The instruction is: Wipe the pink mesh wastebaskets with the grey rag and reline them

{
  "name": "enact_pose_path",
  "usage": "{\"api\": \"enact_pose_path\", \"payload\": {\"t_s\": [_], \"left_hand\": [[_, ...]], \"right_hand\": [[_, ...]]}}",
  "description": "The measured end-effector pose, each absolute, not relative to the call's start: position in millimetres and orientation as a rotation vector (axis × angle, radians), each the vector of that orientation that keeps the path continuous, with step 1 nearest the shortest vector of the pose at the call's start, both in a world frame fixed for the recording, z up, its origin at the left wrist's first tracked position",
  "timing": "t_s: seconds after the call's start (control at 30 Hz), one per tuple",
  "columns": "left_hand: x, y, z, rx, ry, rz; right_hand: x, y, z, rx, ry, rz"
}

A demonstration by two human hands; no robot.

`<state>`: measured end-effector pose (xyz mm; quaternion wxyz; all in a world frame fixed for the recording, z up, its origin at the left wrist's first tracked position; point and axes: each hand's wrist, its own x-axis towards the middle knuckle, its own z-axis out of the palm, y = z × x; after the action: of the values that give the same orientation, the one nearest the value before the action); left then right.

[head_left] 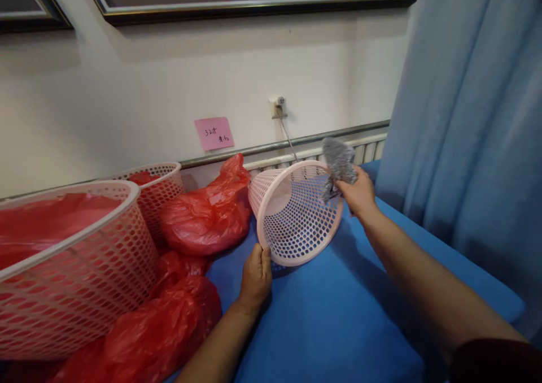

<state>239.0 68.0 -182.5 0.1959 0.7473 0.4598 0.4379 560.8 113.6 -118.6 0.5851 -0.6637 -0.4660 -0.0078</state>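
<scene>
A pink perforated plastic basket (277, 199) lies tilted on its side, its mouth facing me, above a blue-covered surface (313, 321). My left hand (256, 275) is closed on the lower left of its rim. In my right hand (359, 194) is a grey fluffy cloth (340, 160), pinched between thumb and fingers at the right side of the rim. Part of the cloth hangs in front of the basket's opening. I see no contents inside the basket.
Left stand a large pink basket (76, 292) and a smaller one (165, 191), both holding red plastic. Red plastic bags (207, 216) lie beside them. Behind are a radiator (370, 150), a wall socket (278, 108) with a cord and a pink note (214, 134). A blue curtain (461, 112) hangs right.
</scene>
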Motion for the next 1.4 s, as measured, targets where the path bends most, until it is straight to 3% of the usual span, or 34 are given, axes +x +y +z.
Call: {"api": "enact_pose_path", "payload": {"t_s": [0.23,0.37,0.5,0.6,0.87,1.03,1.23,1.3,1.4], "left_hand": [[239.1,69.2,-189.2,2.118,1.292,1.217],[233.9,69.9,-191.9,2.150,1.241,1.213],[230.3,64.9,-190.3,2.188,1.145,1.130],[232.4,60.3,-187.3,2.156,1.165,1.097],[236.2,59.6,-185.6,2.124,1.142,1.107],[239.1,58.3,-188.7,2.099,1.111,1.132],[239.2,56.6,-195.6,2.046,1.120,1.153],[238.0,56.7,-195.4,2.052,1.099,1.154],[236.5,57.3,-192.8,2.055,1.090,1.137]], "right_hand": [[468.0,81.0,-79.8,-1.078,-1.704,-0.050],[440.4,46.3,-104.6,-0.950,-2.187,0.088],[453.6,31.2,-169.4,-1.190,-2.234,0.305],[482.3,33.5,-198.9,-1.465,-2.156,0.280],[544.8,65.1,-155.1,-1.929,-1.639,-0.307],[508.0,49.0,-181.4,-1.928,-1.937,0.011],[439.3,14.5,-205.0,-1.325,-1.860,0.657],[431.8,13.6,-200.2,-1.251,-1.864,0.682],[442.5,22.7,-194.7,-1.490,-1.967,0.508]]}}
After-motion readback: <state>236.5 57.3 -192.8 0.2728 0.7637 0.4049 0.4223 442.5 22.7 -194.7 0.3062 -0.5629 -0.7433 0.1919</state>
